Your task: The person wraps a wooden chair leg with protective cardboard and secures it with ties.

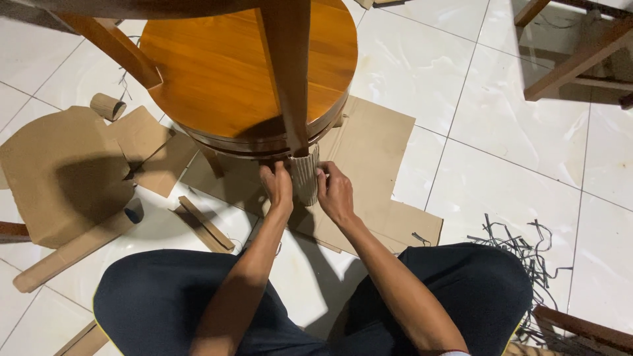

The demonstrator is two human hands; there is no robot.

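Head view, left hand (278, 184) and right hand (333, 191) clasping corrugated wrap (305, 177), wrists bent inward

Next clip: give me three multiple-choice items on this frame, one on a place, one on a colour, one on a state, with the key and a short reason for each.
1. Where does the small cardboard roll lie?
A. On the floor, left of the stool
B. On the stool seat
C. In the person's lap

2. What colour are the loose strips on the tiles at right?
A. White
B. Dark grey
C. Orange

3. How are the two hands placed?
A. Both resting on the knees
B. One lifted in the air
C. Both pressed around the corrugated wrap on the stool leg

Key: A, it lies on the tiles beside the stool. B, they look dark against the white floor. C, the left hand and right hand flank the corrugated wrap.
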